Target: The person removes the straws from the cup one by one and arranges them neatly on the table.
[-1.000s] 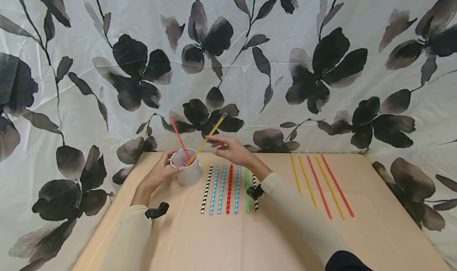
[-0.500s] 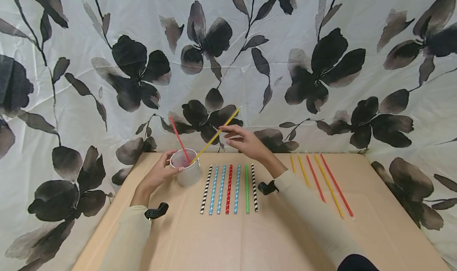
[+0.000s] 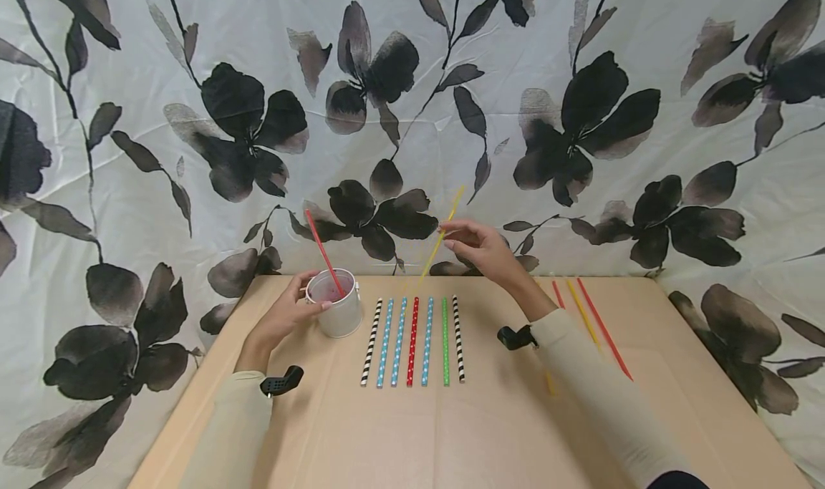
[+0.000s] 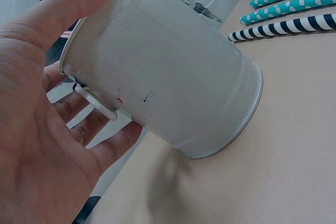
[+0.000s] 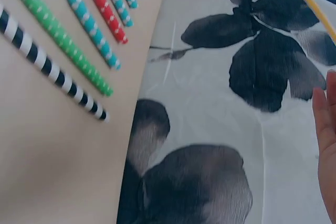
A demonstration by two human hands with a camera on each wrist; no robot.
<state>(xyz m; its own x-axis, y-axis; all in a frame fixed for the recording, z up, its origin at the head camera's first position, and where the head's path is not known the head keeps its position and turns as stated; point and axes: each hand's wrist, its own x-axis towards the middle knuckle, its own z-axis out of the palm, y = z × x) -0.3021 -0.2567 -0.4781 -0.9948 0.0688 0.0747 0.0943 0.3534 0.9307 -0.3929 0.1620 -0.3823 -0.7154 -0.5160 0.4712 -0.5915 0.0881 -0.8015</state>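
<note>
My left hand (image 3: 283, 317) holds a small white metal pail (image 3: 341, 321) upright at the table's far left. In the left wrist view the thumb lies at the rim of the pail (image 4: 168, 72), and fingers reach round its other side. One red straw (image 3: 321, 242) leans inside the pail. To the right, above the table's back edge, my right hand (image 3: 482, 249) pinches a thin yellow straw (image 3: 457, 201) between thumb and fingertips. That straw stands tilted, apart from the pail. The right wrist view catches only part of the yellow straw (image 5: 310, 1) and some fingers.
Several patterned paper straws, among them a red dotted straw (image 3: 413, 342) and a green straw (image 3: 445, 342), lie in a row mid-table. On the right lie red and yellow straws, including a red straw (image 3: 606, 328), partly hidden by my right arm. A floral cloth (image 3: 477, 152) hangs behind.
My right hand has moved right, drawing the yellow straw out of the pail and away from it. The left hand and the pail stay in place.
</note>
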